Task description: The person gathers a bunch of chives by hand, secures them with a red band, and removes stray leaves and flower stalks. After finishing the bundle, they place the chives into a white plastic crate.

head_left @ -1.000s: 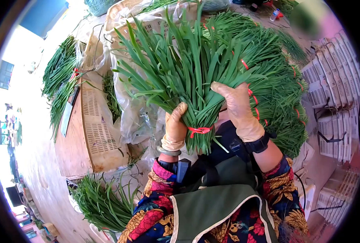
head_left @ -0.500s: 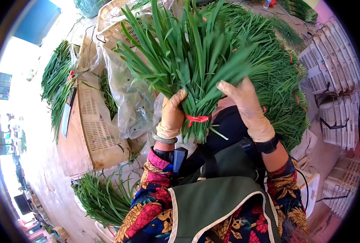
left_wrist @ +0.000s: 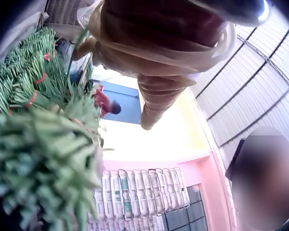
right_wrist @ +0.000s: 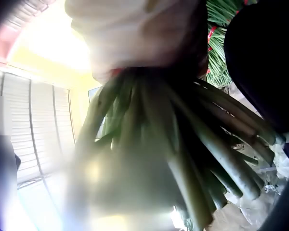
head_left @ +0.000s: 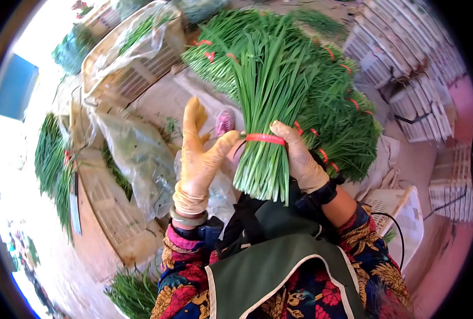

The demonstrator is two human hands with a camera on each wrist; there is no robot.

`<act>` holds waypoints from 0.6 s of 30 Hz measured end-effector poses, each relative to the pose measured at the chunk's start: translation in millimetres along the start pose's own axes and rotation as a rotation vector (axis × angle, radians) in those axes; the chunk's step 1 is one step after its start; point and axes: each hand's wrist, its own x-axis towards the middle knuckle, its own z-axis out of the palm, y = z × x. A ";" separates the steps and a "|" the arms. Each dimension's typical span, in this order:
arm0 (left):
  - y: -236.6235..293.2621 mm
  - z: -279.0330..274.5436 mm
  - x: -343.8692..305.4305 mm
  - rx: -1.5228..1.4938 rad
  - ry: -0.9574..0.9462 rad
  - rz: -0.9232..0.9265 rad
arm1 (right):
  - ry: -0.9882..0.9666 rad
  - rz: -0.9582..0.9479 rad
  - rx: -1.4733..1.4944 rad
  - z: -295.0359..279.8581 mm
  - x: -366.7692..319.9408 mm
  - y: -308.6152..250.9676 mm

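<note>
A bunch of garlic chives (head_left: 268,101), its leaves pointing away and its pale cut ends toward the body, is bound by a red band (head_left: 266,139). My gloved right hand (head_left: 306,162) grips it from the right side, thumb close to the band. To the left, my gloved left hand (head_left: 199,159) is spread, fingers pointing up and thumb tip near the band. In the left wrist view the cut ends of chives (left_wrist: 43,168) lie close to the camera. Stalks (right_wrist: 221,159) fan out below the right hand in the right wrist view.
A big pile of banded bunches (head_left: 332,117) lies just beyond and to the right. Left are a knife (head_left: 75,207), a board-topped crate (head_left: 111,207) and a plastic bag (head_left: 140,159). A crate (head_left: 125,80) stands at the back; stacked crates (head_left: 401,48) stand right.
My left hand has let go of the bunch and spread its fingers to the left. My right hand has closed round the bunch beside the band. The view has shifted toward the pile.
</note>
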 end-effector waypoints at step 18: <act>21.6 59.5 10.7 -0.428 -0.254 -0.001 | 0.099 -0.125 -0.154 10.1 -63.1 10.0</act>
